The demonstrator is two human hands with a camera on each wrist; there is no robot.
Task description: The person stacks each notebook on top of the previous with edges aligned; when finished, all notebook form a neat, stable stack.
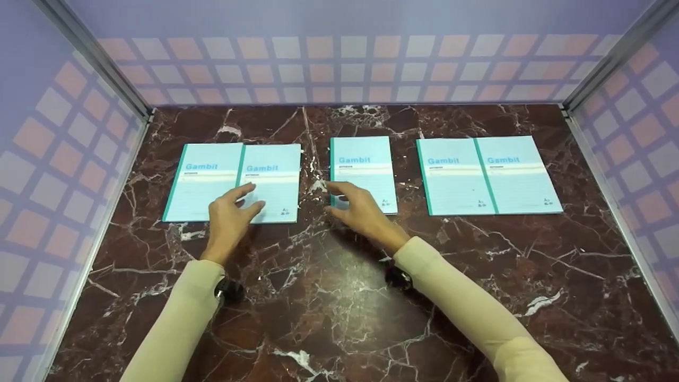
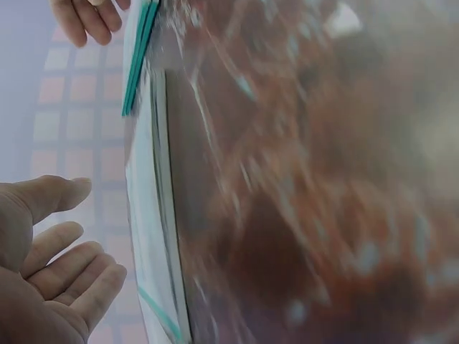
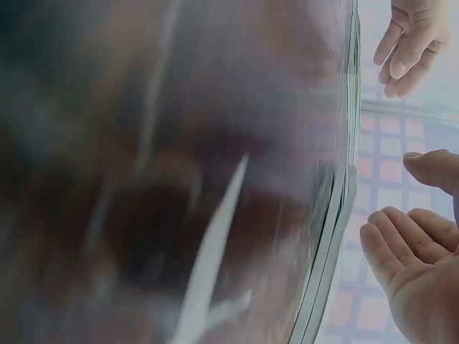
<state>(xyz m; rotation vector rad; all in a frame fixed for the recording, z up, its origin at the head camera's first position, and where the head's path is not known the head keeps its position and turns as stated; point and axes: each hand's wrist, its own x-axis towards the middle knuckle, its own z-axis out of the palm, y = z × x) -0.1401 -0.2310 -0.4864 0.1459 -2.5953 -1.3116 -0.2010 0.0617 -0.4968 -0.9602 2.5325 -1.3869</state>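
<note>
Notebook (image 1: 365, 172) at twelve o'clock from the table's (image 1: 339, 297) middle lies below the right hand (image 1: 359, 209); the left hand (image 1: 229, 215) hangs over the left pair (image 1: 233, 172) at ten; the right pair (image 1: 485, 178) sits at two. Both hands are spread, holding nothing. A low sweep could skew one cover, or shove the left pair together where edges meet.

Left grip (image 2: 50, 282), a bare hand, at lower left: thumb and fingers spread apart, fingers slightly bent, holding nothing, beside a pale notebook (image 2: 149, 215) seen nearly edge-on, green strip near its lower end. Beyond it, a green-edged notebook (image 2: 140, 57) with fingertips of the right grip (image 2: 90, 23) near, cut off by the frame; gap between notebooks unclear. Brown, white-veined surface (image 2: 287, 179), blurred, fills the right; wall (image 2: 82, 118) behind bears pink and pale squares.
</note>
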